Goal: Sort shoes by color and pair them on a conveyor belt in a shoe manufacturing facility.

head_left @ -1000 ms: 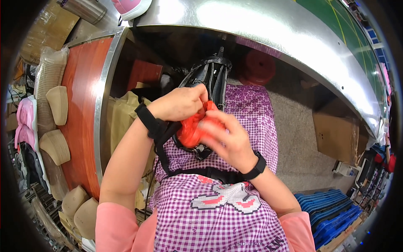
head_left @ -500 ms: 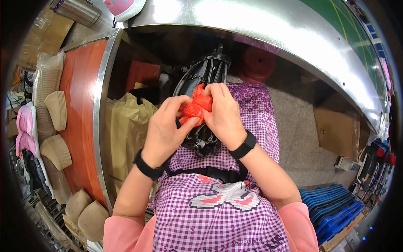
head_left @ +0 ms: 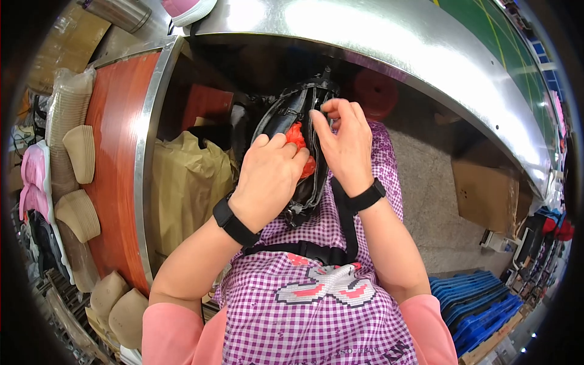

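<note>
A long black bag [head_left: 277, 126] with a glossy surface lies open on my lap, over a purple-and-white checked apron [head_left: 267, 274]. Inside its opening is a crumpled red plastic bag [head_left: 295, 134], partly covered by my fingers. My left hand [head_left: 271, 173] reaches over the opening, fingers curled down on the red plastic; their tips are hidden. At the right rim of the black bag, my right hand [head_left: 345, 143] has its fingers bent toward the thumb and seems to pinch the edge. A black band circles each wrist.
A metal-edged table [head_left: 255, 24] arches across the far side. Left, a reddish wood board [head_left: 115, 182] borders stacked beige cup-shaped pieces [head_left: 79, 213]. A tan bag [head_left: 188, 182] stands beside my lap. Right are a cardboard box [head_left: 486, 194] and stacked blue plastic pieces [head_left: 480, 304].
The red plastic bag, held in both hands above the black bag before, now sits down in its opening. My right hand has left it and moved right to the rim; my left hand turned palm-down.
</note>
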Available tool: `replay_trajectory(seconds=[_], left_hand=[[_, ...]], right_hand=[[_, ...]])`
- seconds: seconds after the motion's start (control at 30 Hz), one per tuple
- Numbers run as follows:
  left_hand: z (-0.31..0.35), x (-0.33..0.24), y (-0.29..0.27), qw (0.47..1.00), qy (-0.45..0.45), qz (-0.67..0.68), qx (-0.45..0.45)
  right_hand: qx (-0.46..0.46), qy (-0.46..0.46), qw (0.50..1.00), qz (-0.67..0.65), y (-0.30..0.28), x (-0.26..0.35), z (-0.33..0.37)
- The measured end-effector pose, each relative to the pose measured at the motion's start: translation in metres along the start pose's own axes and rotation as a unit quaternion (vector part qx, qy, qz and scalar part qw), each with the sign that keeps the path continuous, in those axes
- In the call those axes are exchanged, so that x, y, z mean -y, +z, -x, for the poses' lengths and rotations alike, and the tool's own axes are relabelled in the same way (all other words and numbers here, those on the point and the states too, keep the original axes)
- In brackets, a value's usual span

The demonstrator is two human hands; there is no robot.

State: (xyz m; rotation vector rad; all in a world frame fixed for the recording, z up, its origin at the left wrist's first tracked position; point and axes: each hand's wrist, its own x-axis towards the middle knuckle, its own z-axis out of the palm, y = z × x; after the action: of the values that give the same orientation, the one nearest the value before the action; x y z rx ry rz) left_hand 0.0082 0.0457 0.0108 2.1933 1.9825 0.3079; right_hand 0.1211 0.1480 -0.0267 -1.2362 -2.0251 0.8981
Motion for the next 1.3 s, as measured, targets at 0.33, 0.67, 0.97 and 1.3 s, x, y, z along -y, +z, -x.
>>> replay_trajectory(seconds=[0.33,0.67,0.97,1.3], left_hand=[[-0.02,0.022,-0.007,0.983,0.127,-0.052,0.125],[-0.029,0.026,0.032,0.988,-0.013,-0.146,0.04],[-0.007,0.026,0.013,0.974,0.14,-0.138,0.109],[-0.009,0.03,-0.001,0.978,0.151,-0.092,0.109]], right_hand=[[0.12,0.169,0.978,0.005,0.004,-0.025,-0.006],[0.158,0.12,0.98,-0.021,0.008,-0.021,-0.008],[0.139,0.114,0.983,-0.033,0.009,-0.032,0.003],[0.18,0.108,0.97,0.125,0.014,0.001,-0.007]])
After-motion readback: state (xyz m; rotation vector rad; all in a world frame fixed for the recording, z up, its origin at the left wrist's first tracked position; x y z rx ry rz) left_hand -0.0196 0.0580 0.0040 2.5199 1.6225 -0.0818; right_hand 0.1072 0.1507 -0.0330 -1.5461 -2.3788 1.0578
